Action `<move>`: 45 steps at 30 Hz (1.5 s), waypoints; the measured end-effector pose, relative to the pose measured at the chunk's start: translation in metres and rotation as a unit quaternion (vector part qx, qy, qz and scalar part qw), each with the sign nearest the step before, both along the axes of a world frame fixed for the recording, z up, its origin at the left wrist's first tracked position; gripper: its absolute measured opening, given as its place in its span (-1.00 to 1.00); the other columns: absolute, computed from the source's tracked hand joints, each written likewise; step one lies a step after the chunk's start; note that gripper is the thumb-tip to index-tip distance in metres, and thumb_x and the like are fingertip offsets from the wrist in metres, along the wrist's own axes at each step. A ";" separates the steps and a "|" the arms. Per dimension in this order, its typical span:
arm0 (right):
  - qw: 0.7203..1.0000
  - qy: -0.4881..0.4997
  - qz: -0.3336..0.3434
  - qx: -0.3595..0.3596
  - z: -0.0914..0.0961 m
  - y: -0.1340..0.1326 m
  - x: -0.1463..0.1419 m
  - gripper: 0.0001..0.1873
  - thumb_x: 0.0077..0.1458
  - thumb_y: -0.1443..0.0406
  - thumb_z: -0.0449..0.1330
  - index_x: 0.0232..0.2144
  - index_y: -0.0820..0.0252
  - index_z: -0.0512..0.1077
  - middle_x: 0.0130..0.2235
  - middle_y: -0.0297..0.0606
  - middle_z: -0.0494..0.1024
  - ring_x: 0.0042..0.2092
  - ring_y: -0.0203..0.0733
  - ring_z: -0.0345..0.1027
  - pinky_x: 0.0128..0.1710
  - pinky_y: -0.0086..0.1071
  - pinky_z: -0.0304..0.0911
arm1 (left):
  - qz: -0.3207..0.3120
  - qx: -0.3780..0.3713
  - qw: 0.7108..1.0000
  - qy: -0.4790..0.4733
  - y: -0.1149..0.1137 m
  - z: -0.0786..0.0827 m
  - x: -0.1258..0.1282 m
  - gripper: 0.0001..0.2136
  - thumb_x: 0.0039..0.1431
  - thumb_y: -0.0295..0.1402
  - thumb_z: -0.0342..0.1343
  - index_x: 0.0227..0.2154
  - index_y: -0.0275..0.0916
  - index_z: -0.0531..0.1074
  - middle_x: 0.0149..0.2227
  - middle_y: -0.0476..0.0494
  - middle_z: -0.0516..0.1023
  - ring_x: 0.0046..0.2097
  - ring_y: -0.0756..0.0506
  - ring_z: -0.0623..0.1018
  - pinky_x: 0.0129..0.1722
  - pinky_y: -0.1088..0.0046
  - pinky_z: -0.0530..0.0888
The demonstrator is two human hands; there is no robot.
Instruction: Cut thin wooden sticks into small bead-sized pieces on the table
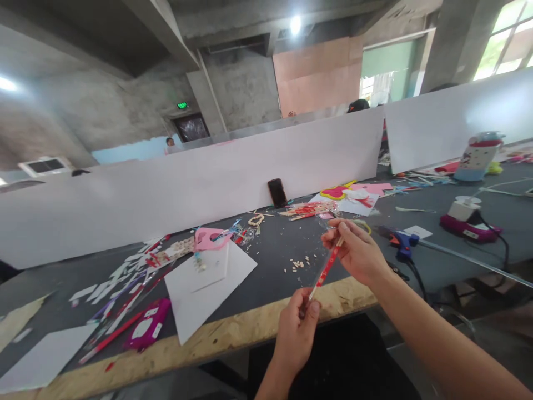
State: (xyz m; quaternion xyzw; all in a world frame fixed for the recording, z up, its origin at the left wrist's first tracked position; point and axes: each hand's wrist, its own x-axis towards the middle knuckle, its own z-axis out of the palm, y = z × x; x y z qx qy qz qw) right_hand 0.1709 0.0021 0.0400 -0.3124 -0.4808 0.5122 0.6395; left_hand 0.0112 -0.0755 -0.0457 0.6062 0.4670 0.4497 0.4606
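A pair of disposable chopsticks (pixel 326 270) in a clear wrapper with red print slants between my two hands, above the table's front edge. My left hand (pixel 297 328) is closed around its lower end, the thumb pressed on the fingers. At the upper end, my right hand (pixel 358 250) pinches it between thumb and fingers. Small cut pale pieces (pixel 298 264) lie scattered on the dark tabletop just beyond the hands. Farther back is a bundle of similar red-printed wrapped sticks (pixel 308 209).
A blue glue gun (pixel 403 243) with its cable lies right of my right hand. White boards (pixel 208 289), a pink cut-out (pixel 211 239) and a purple box (pixel 149 325) are on the left. A phone (pixel 277 193) leans on the white partition (pixel 208 183). A bottle (pixel 477 158) stands far right.
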 end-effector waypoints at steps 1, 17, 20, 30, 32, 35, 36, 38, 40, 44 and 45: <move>1.000 0.011 -0.001 0.004 0.003 -0.006 -0.003 -0.71 0.05 0.02 0.18 -0.26 0.01 0.39 -0.42 -0.35 0.50 -0.29 -0.19 0.43 -0.19 -0.20 0.32 | -0.003 0.007 1.000 0.007 -0.001 0.002 0.002 -0.62 0.26 -0.06 -0.11 -0.11 -0.28 0.36 -0.39 -0.11 0.47 -0.43 -0.04 0.42 -0.41 0.47 0.33; 1.000 0.012 0.019 0.000 -0.023 -0.044 -0.043 -0.68 0.12 -0.03 0.09 -0.34 0.06 0.33 -0.52 -0.32 0.47 -0.36 -0.16 0.39 -0.37 -0.29 0.29 | 0.044 0.020 0.999 -0.022 -0.008 0.009 0.010 -0.58 0.25 0.03 -0.19 -0.43 -0.22 0.30 -0.62 0.07 0.17 -0.54 -0.01 0.23 -0.51 0.49 0.16; 0.999 -0.012 0.040 -0.022 -0.032 -0.045 -0.043 -0.66 0.10 -0.03 0.11 -0.31 0.09 0.35 -0.46 -0.27 0.52 -0.38 -0.18 0.39 -0.40 -0.30 0.28 | 0.041 0.024 0.999 0.005 -0.007 0.007 0.005 -0.59 0.27 0.00 -0.21 -0.41 -0.23 0.32 -0.63 0.07 0.19 -0.54 -0.02 0.26 -0.49 0.48 0.18; 0.999 -0.034 -0.003 -0.024 -0.025 -0.030 -0.010 -0.69 0.02 0.01 0.21 -0.36 0.10 0.40 -0.39 -0.27 0.49 -0.29 -0.19 0.38 -0.26 -0.32 0.30 | 0.022 0.027 0.992 0.117 -0.004 0.012 -0.005 -0.66 0.32 -0.14 -0.23 -0.39 -0.21 0.32 -0.57 -0.01 0.38 -0.53 -0.03 0.36 -0.46 0.47 0.23; 0.999 -0.044 0.001 -0.025 -0.028 -0.033 -0.014 -0.67 0.04 -0.01 0.19 -0.36 0.11 0.40 -0.39 -0.26 0.50 -0.30 -0.17 0.39 -0.28 -0.29 0.31 | 0.035 0.039 0.990 0.128 -0.004 0.014 -0.004 -0.68 0.32 -0.16 -0.24 -0.39 -0.20 0.31 -0.57 -0.01 0.38 -0.52 -0.04 0.37 -0.46 0.47 0.23; 0.997 -0.064 0.016 -0.027 -0.031 -0.039 -0.021 -0.64 0.07 -0.05 0.13 -0.36 0.11 0.40 -0.39 -0.24 0.52 -0.34 -0.17 0.40 -0.32 -0.28 0.33 | 0.042 0.048 0.989 0.136 -0.004 0.015 -0.005 -0.68 0.33 -0.17 -0.24 -0.37 -0.20 0.31 -0.56 -0.02 0.38 -0.50 -0.05 0.38 -0.45 0.46 0.23; 0.997 -0.071 0.023 -0.026 -0.032 -0.041 -0.022 -0.64 0.07 -0.05 0.12 -0.36 0.11 0.40 -0.39 -0.25 0.52 -0.35 -0.18 0.40 -0.33 -0.28 0.33 | 0.038 0.049 0.989 0.136 -0.003 0.016 -0.005 -0.68 0.33 -0.17 -0.25 -0.37 -0.21 0.32 -0.56 -0.02 0.39 -0.50 -0.05 0.38 -0.45 0.46 0.23; 0.995 -0.091 0.038 -0.024 -0.033 -0.044 -0.024 -0.65 0.06 -0.04 0.14 -0.36 0.11 0.41 -0.39 -0.25 0.53 -0.36 -0.19 0.40 -0.32 -0.29 0.34 | 0.033 0.053 0.990 0.130 -0.001 0.017 -0.005 -0.67 0.33 -0.17 -0.24 -0.36 -0.22 0.33 -0.55 -0.03 0.39 -0.50 -0.05 0.38 -0.46 0.47 0.24; 0.992 -0.114 0.058 -0.019 -0.035 -0.046 -0.026 -0.67 0.04 -0.01 0.17 -0.38 0.12 0.43 -0.39 -0.26 0.53 -0.38 -0.20 0.39 -0.36 -0.31 0.34 | 0.031 0.059 0.991 0.116 0.001 0.019 -0.005 -0.66 0.33 -0.16 -0.24 -0.31 -0.24 0.36 -0.54 -0.03 0.39 -0.50 -0.04 0.38 -0.46 0.47 0.25; 0.987 -0.145 0.064 -0.009 -0.043 -0.048 -0.026 -0.67 0.04 -0.01 0.17 -0.37 0.12 0.44 -0.37 -0.25 0.52 -0.41 -0.22 0.36 -0.45 -0.34 0.33 | 0.013 0.058 0.993 0.104 0.004 0.025 -0.001 -0.65 0.33 -0.17 -0.23 -0.17 -0.25 0.40 -0.51 -0.04 0.43 -0.50 -0.04 0.41 -0.47 0.48 0.29; 0.988 -0.148 0.053 -0.007 -0.044 -0.047 -0.024 -0.67 0.05 -0.01 0.16 -0.36 0.11 0.43 -0.36 -0.25 0.52 -0.39 -0.21 0.37 -0.42 -0.33 0.34 | 0.003 0.064 0.991 0.115 0.005 0.027 0.000 -0.65 0.33 -0.18 -0.22 -0.17 -0.25 0.41 -0.48 -0.06 0.46 -0.48 -0.05 0.43 -0.44 0.47 0.32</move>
